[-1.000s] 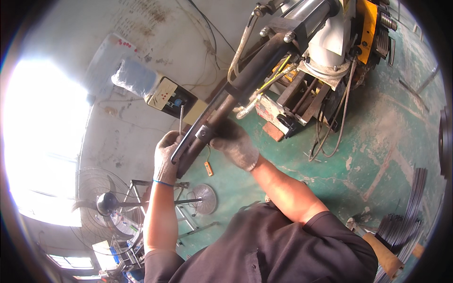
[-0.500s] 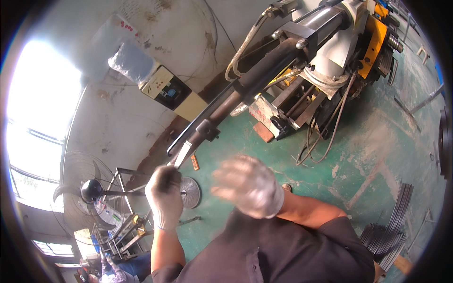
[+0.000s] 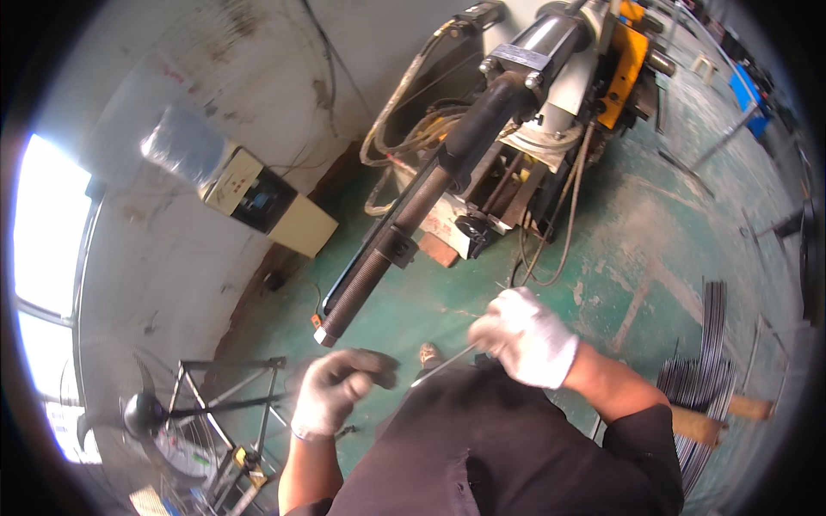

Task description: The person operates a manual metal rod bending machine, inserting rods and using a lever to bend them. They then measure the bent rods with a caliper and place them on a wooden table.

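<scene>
My right hand (image 3: 527,340), in a whitish work glove, is closed around one end of a thin metal rod (image 3: 443,365). The rod slants down to the left, in front of my dark shirt. My left hand (image 3: 334,391), gloved too and slightly blurred, is near the rod's free end. Its fingers reach toward the right with the thumb apart, and nothing shows in them. Beyond my left hand, the long threaded shaft (image 3: 366,284) of a machine points down toward me, with a shiny nut-like tip (image 3: 323,336). Neither hand touches the shaft.
A hydraulic machine (image 3: 551,112) with hanging hoses fills the upper middle. A water dispenser (image 3: 267,202) stands by the wall at left. A fan (image 3: 146,415) and a metal frame (image 3: 232,370) are lower left. Bundled dark rods (image 3: 712,335) lie at right near wooden blocks (image 3: 697,426).
My left hand has come away from the shaft's end, where a pale flat piece showed. My right hand has moved right and now holds the thin rod. The whole view has shifted.
</scene>
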Demonstrator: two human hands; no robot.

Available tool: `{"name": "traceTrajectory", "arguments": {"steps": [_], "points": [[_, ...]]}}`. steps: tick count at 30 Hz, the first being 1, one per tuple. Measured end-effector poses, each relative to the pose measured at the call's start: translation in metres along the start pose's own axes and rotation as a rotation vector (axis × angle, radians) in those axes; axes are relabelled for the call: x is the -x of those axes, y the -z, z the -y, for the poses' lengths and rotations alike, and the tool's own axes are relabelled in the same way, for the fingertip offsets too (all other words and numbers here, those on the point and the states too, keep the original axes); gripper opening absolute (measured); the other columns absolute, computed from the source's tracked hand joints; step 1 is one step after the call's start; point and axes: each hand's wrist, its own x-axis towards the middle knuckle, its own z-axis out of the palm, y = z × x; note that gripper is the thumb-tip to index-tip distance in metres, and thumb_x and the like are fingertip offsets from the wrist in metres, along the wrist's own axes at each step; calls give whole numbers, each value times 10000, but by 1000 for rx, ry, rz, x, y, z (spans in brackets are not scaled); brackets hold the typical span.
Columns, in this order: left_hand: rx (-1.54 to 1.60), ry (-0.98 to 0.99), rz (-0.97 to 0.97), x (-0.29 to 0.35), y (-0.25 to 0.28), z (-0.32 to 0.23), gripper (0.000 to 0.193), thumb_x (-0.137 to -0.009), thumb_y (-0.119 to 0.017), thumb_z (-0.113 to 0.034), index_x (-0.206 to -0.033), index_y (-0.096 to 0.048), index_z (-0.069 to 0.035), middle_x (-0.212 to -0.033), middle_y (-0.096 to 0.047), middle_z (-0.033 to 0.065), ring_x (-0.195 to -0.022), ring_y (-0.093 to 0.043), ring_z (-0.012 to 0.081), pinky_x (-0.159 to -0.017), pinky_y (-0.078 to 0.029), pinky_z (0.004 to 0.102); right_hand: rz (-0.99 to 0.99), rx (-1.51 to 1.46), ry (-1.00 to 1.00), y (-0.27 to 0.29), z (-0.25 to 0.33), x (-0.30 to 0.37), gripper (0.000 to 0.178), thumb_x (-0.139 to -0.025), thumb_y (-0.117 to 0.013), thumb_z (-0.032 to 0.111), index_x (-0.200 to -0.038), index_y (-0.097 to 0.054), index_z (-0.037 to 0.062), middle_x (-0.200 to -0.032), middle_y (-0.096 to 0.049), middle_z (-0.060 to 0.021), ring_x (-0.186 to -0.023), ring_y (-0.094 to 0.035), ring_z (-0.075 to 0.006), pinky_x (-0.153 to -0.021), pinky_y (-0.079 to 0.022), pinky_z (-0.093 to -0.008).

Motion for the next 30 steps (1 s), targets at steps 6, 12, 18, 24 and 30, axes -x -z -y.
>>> {"name": "traceTrajectory", "arguments": {"steps": [6,12,18,24,30], "points": [[-252,-75,-4,-97,72,4,485,-974,-806,-305,-1223,-654,83,-1096,-716,202,-909,-754,294,-826,-626,396,-443,-512,-354,-19,6,45,261,-1123,-615,322,-1085,-636,64,-888,-617,-32,-909,-604,-125,-830,-502,-300],[461,235,401,-164,36,-21,915,-981,-656,-663,-1505,-484,66,-1291,-657,296,-954,-726,413,-904,-611,560,-505,-603,-402,-20,52,29,112,-1111,-544,92,-1185,-597,25,-999,-680,-54,-927,-652,-148,-882,-544,-320],[572,389,538,-188,1,-40,935,-988,-616,-700,-1545,-455,33,-1284,-617,381,-955,-700,472,-810,-619,566,-568,-486,-332,11,58,5,177,-1098,-573,63,-1263,-620,19,-996,-656,-62,-946,-611,-126,-880,-532,-300],[596,432,465,-184,-9,-47,697,-1093,-513,-595,-1378,-544,40,-1082,-656,316,-765,-662,319,-542,-545,352,-571,14,-234,42,70,-36,204,-1025,-613,27,-1190,-726,-13,-959,-708,-105,-877,-721,-196,-787,-575,-332],[594,512,469,-189,-5,-47,615,-1109,-485,-599,-1349,-592,-43,-1048,-656,214,-733,-613,253,-581,-508,305,-470,83,-333,55,98,-76,363,-993,-637,-38,-1331,-734,51,-1204,-767,-160,-1010,-801,-275,-899,-647,-368]]}}
